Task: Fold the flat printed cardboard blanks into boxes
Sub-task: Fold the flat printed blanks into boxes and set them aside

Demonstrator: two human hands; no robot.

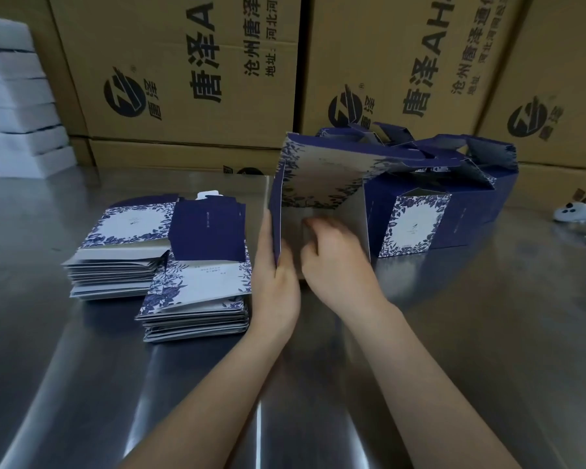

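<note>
half-folded navy-and-white floral cardboard box (322, 170) stands on steel table (454, 316), toward far edge | left hand (276, 275) clamps its left wall | right hand (335, 252) blurred inside, grip unclear | looks light, stiff, creasable: hold wall edges

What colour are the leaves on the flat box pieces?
Dark blue on white; the head view shows the flat blanks best.

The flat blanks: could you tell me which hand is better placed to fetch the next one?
Likely the left hand: the blanks lie beside it; the right hand is inside the open box.
</note>
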